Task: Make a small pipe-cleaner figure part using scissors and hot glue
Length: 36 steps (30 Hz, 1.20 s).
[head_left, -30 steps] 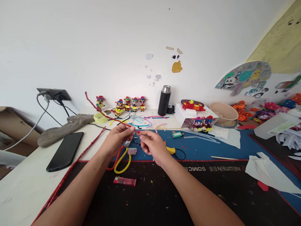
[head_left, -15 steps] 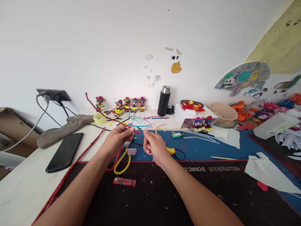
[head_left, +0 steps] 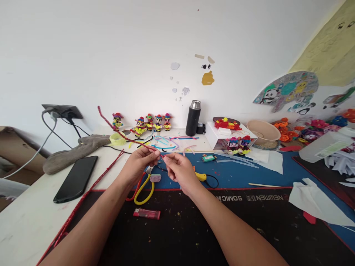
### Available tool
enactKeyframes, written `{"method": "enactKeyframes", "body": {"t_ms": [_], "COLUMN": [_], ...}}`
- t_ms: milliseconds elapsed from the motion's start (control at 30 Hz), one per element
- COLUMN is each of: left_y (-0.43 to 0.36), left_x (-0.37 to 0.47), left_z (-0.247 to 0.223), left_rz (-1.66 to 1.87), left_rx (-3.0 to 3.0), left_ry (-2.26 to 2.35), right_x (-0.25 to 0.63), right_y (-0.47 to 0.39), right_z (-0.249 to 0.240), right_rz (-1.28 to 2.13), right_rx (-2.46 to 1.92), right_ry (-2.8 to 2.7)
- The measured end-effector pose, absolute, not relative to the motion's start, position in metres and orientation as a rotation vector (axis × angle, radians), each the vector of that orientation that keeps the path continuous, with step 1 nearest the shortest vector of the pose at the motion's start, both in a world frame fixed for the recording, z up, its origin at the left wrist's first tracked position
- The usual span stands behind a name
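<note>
A long red pipe cleaner [head_left: 119,130] runs from the upper left down into my left hand [head_left: 142,160], which pinches it close to one end. My right hand [head_left: 180,170] has its thumb and fingertips closed on that short red end, just right of the left fingertips. Below the left hand lie scissors [head_left: 144,188] with red and yellow handles, and a small pale purple piece [head_left: 155,178] rests by them. A pink lighter [head_left: 146,213] is on the black mat nearer me. More red pipe cleaners [head_left: 95,183] lie along the left edge of the mat.
A black phone [head_left: 75,180] lies at left. Several small colourful dolls [head_left: 158,123], a black thermos [head_left: 193,118] and a white box [head_left: 222,137] stand along the wall. Beyond my hands are scattered coloured pipe cleaners [head_left: 168,142]; a yellow-handled tool [head_left: 201,176] is right of them.
My right hand has moved left and now pinches the end of the red pipe cleaner, where before it was apart from it. My left hand keeps its hold.
</note>
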<state>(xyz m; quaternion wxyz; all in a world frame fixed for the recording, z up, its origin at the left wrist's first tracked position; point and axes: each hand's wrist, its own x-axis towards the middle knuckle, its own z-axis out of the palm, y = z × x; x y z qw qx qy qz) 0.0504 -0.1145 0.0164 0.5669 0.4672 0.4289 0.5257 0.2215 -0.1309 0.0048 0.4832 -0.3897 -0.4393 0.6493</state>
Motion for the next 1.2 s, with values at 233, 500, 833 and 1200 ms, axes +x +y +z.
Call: {"method": "enactKeyframes", "body": {"t_ms": [233, 500, 833, 1200], "left_y": [-0.114, -0.114, -0.117, -0.12], "left_x": [0.053, 0.052, 0.039, 0.042], "left_z": [0.019, 0.013, 0.027, 0.03], "left_rz": [1.15, 1.155, 1.041, 1.08], "left_rx": [1.151, 1.161, 1.619, 1.525], "left_ry": [0.979, 1.042, 1.351, 1.335], "right_x": [0.222, 0.222, 0.226, 0.225], "right_y": [-0.131, -0.131, -0.134, -0.133], "right_z": [0.003, -0.001, 0.0, -0.004], "right_rz": [1.513, 1.338, 1.001, 0.973], "right_rx": [-0.972, -0.97, -1.125, -1.133], "right_ry": [-1.071, -1.226, -1.607, -1.607]}}
